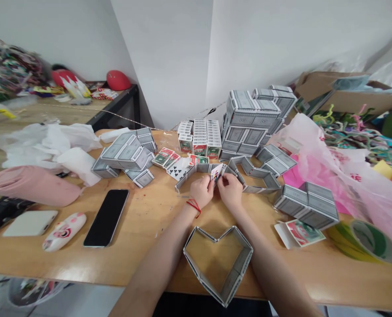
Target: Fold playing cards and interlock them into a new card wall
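Observation:
My left hand [201, 192], with a red string on the wrist, pinches a playing card [216, 171] whose printed face shows. Close beside it, my right hand [230, 190] is closed at the card's right edge. A bent strip of folded cards [185, 179] stands on edge just behind my hands. Between my forearms lies a heart-shaped frame of folded cards [196, 274]. Another card frame [265, 190] stands to the right of my right hand. Loose cards [177, 169] lie beyond my left hand. My fingertips partly hide the card.
Stacked card blocks [248, 115] and rows of card boxes [200, 132] stand at the back. More card blocks [125, 152] sit left, others [308, 203] right. A phone [106, 218], an opened card box [303, 233] and a tape roll [364, 241] lie on the table [143, 237].

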`<state>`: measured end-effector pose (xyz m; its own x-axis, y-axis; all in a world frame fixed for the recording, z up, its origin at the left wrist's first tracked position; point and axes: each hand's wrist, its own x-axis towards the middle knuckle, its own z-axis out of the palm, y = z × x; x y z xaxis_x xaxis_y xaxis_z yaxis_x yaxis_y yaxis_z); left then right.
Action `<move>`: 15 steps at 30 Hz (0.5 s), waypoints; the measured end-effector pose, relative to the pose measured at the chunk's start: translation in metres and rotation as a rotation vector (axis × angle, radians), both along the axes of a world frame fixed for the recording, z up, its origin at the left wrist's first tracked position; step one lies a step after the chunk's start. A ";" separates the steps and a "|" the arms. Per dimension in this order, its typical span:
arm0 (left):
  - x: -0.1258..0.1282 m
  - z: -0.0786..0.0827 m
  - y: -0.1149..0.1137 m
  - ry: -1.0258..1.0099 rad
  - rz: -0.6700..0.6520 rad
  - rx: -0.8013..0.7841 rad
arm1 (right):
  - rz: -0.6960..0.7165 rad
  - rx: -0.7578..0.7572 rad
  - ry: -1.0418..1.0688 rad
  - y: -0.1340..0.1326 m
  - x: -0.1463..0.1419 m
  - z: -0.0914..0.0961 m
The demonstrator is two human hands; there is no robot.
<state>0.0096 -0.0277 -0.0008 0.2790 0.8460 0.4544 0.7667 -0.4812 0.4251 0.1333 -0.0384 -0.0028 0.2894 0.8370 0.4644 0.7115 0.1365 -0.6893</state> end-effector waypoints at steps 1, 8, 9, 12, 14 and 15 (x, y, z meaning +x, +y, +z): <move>0.000 0.000 0.000 0.000 -0.001 0.003 | -0.011 0.009 -0.014 0.000 0.000 0.001; -0.003 0.000 0.003 -0.085 0.081 -0.003 | 0.153 -0.015 0.195 0.002 0.002 0.000; -0.003 0.000 0.004 -0.096 0.088 -0.009 | 0.161 -0.025 0.197 0.002 0.002 -0.001; -0.004 0.000 0.005 -0.108 0.088 -0.021 | 0.164 -0.043 0.149 0.003 0.003 -0.004; -0.003 0.000 0.005 -0.094 0.074 -0.021 | 0.144 -0.053 0.100 0.003 0.004 -0.005; -0.003 0.000 0.004 -0.080 0.066 -0.018 | 0.129 -0.060 0.069 0.003 0.004 -0.006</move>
